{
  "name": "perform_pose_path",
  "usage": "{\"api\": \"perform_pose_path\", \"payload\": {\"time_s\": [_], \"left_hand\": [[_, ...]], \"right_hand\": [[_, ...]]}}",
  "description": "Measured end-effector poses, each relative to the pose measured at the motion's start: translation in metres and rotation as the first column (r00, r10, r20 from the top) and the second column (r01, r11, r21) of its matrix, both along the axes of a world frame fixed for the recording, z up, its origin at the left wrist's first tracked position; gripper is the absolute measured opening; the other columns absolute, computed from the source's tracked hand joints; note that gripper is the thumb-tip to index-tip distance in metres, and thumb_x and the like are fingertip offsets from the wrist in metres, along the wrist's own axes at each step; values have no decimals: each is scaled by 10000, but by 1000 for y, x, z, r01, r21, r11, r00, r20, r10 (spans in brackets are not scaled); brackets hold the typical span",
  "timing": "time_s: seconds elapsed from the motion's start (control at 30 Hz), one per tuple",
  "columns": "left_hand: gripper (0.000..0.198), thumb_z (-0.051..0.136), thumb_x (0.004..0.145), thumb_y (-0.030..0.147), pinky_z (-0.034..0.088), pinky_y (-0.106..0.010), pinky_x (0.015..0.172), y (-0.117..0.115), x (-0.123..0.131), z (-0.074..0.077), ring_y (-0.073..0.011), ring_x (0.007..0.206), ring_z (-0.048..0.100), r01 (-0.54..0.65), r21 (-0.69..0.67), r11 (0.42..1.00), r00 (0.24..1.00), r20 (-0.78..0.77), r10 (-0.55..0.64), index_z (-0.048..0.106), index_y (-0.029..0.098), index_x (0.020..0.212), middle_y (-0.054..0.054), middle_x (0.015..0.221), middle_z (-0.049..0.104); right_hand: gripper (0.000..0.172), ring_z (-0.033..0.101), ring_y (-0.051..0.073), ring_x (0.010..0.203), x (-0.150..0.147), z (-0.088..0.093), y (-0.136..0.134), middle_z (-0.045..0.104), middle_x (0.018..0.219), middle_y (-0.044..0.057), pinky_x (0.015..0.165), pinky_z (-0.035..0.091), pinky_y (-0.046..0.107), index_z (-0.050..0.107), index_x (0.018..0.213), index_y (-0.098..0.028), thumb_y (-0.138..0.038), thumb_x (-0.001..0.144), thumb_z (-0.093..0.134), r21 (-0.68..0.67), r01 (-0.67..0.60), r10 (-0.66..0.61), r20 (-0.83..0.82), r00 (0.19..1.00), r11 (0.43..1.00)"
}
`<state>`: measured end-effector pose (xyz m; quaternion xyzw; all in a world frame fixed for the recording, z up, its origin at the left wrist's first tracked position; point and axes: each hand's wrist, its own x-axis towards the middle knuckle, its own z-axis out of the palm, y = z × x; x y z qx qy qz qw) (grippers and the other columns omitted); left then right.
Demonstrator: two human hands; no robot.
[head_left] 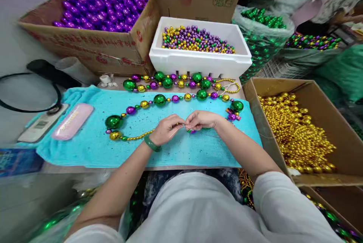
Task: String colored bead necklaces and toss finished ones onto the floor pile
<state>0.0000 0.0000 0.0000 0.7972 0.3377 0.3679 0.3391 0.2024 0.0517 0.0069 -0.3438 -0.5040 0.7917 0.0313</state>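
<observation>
A bead necklace (160, 100) with large green beads and smaller purple and gold ones lies in a loop on a turquoise towel (85, 156). My left hand (167, 127), with a green bangle at the wrist, is closed on the necklace's thin end, where a strand of small gold beads (138, 136) runs under it. Fingertip to fingertip with it, my right hand (201, 119) pinches a thin pale cord. The exact point where the cord meets the beads is hidden by my fingers. Some green and purple beads show just below my right hand.
Another beaded strand (167, 82) lies behind the towel. A white foam box (198, 61) of small beads and a cardboard box (85, 46) of purple beads stand at the back. Gold beads fill a carton (337, 122) at right. A pink case (73, 121) lies left.
</observation>
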Motion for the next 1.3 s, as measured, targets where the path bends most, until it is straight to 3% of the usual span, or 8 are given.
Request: {"api": "perform_pose_path", "payload": {"time_s": [0.17, 0.3, 0.43, 0.53, 0.67, 0.77, 1.0, 1.3], "left_hand": [[141, 635, 788, 306, 411, -219, 562, -9, 9, -3, -101, 580, 526, -236, -247, 940, 951, 142, 276, 684, 174, 778, -12, 661, 637], [212, 635, 743, 367, 386, -204, 486, -10, 19, -1, -90, 483, 485, -295, -565, 771, 855, 204, 476, 602, 159, 714, 27, 513, 548], [280, 685, 655, 409, 368, -195, 437, -7, 22, 3, -73, 426, 439, -221, -738, 638, 812, 223, 539, 563, 159, 683, 46, 475, 522], [304, 703, 614, 413, 372, -194, 420, -5, 22, 5, -69, 414, 430, -171, -789, 590, 803, 236, 548, 563, 154, 687, 50, 471, 519], [272, 688, 620, 382, 365, -195, 406, -3, 23, 5, -65, 384, 413, -156, -815, 558, 829, 199, 523, 558, 152, 685, 49, 453, 520], [207, 661, 648, 329, 339, -189, 391, -2, 23, 5, -63, 368, 407, -181, -808, 561, 861, 145, 487, 558, 151, 669, 49, 439, 513], [156, 651, 693, 272, 332, -184, 397, 1, 14, 11, -65, 368, 403, -156, -818, 554, 899, 114, 422, 600, 150, 776, 62, 434, 498], [157, 625, 738, 214, 341, -188, 401, 1, 13, 10, -71, 376, 412, -182, -820, 542, 900, 83, 428, 626, 136, 874, 66, 436, 484]], "right_hand": [[249, 346, 49, 381, -10, -2, -11, 465, 445, -57, 364, 192, 179, 593, 674, -120, -305, 586, 734, -21, 124, -124, -36, 992, 992], [162, 384, 65, 445, -20, 7, -34, 483, 513, -44, 431, 279, 194, 579, 693, -141, -293, 727, 625, 367, 307, -337, 17, 941, 878], [127, 484, 102, 584, -23, 12, -54, 575, 639, 1, 586, 385, 229, 617, 781, -152, -193, 829, 507, 883, 214, -451, -3, 893, 418], [175, 545, 143, 696, -22, 7, -59, 631, 719, 47, 686, 424, 263, 638, 829, -150, -150, 865, 466, 993, 88, -398, -53, 916, 72], [222, 550, 168, 701, -19, -2, -57, 642, 704, 57, 705, 442, 283, 655, 937, -156, -163, 907, 436, 985, -38, -332, -20, 943, -167], [222, 559, 172, 706, -18, -3, -55, 644, 702, 55, 695, 446, 279, 655, 985, -151, -146, 893, 454, 973, -131, -307, 68, 949, -190], [185, 610, 165, 778, -15, -2, -51, 702, 818, 66, 730, 455, 267, 661, 931, -155, -177, 912, 479, 968, -240, -262, 214, 941, -71], [221, 597, 159, 710, -18, -10, -54, 696, 747, 59, 688, 438, 261, 675, 916, -152, -198, 932, 459, 957, -205, -300, 137, 944, -207]]}}
